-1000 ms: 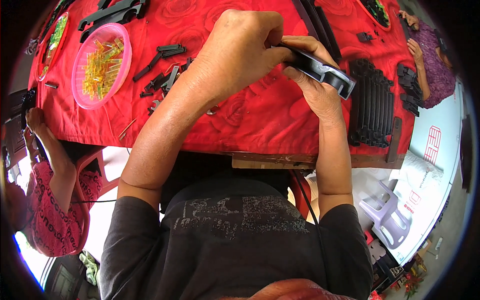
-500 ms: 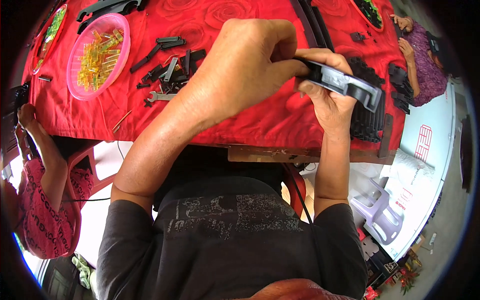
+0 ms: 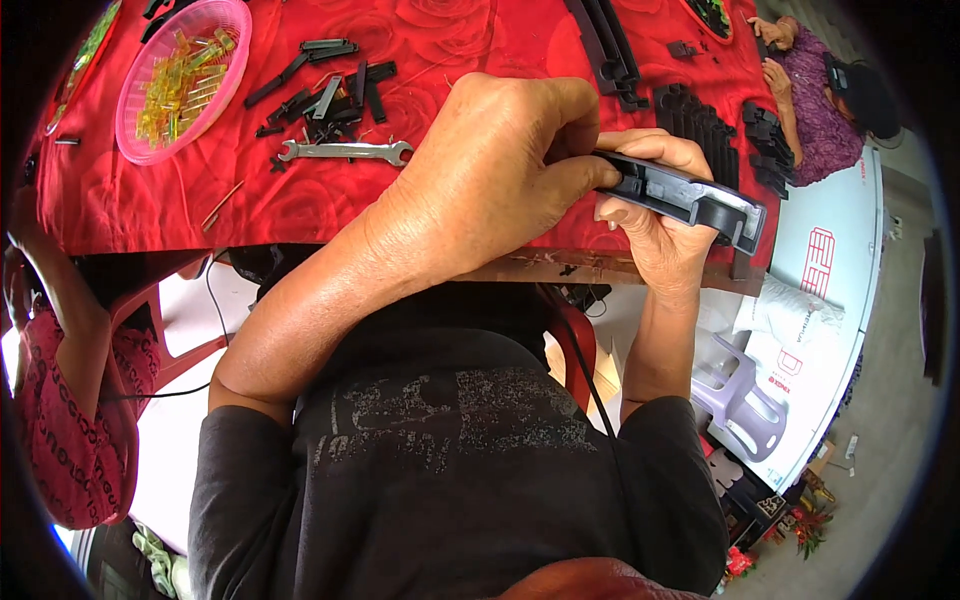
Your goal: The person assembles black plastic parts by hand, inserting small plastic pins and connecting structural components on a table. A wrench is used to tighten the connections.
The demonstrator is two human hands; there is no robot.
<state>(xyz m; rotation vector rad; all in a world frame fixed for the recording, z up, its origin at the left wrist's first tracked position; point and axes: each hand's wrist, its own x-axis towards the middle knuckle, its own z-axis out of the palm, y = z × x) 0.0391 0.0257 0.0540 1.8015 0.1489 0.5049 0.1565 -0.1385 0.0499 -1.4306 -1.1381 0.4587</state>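
Observation:
Above the table's near edge, my right hand (image 3: 660,230) grips a long black plastic housing (image 3: 675,190) from below, thumb on the near side and fingers behind. The housing is an open channel with a pale greyish inside and a hooked right end. My left hand (image 3: 490,170) is closed at its left end, thumb pressed against the inside of the channel. Whether a small piece sits between those left fingertips is hidden. Beyond my left forearm lies an open-ended wrench (image 3: 345,152), beside a pile of small black plastic pieces (image 3: 335,100).
A pink basket (image 3: 124,120) of yellow translucent pieces stands at the left on the red tablecloth (image 3: 430,40). Stacked black parts (image 3: 692,120) and long black strips (image 3: 605,50) lie to the right. Other people sit at the far right and left. A lilac plastic stool (image 3: 745,405) is at lower right.
The view has shifted, so table things appear higher and further left, and the whole wrench shows. Both hands keep their hold on the housing, which sits slightly lower in view.

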